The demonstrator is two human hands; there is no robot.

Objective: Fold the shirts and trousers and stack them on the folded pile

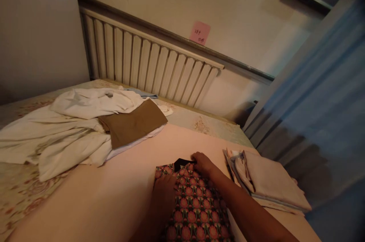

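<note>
Two bare hands at work over a patterned garment (191, 206), lying on a pink sheet (125, 185) at the bottom middle of the view I monitor remotely through the head camera. The left hand (164, 187) rests on the garment's upper left; the right hand (203, 166) bends over its upper right corner, fingertips at a dark strip (179, 163) along the neckline. Whether the right fingers pinch that edge or merely touch it, I cannot tell — nor whether the left fingers grip cloth or just lie on it.

The risks, as I judge them: uneven pulling between the hands could twist the neckline, and a left hand pressing too lightly could let the cloth slide or bunch. The right forearm passes close to a folded stack (270, 175); a wide elbow swing could catch its loose near edge and tip the upper layers.

The garment's lower end is cut off by the frame, and the left arm covers much of its left side. Shadow blurs the left fingers, and I cannot make out what the dark strip is — lining, collar or something beneath. At far left, heaped white cloth (80, 120) partly overlaps a brown folded cloth (135, 124).
</note>
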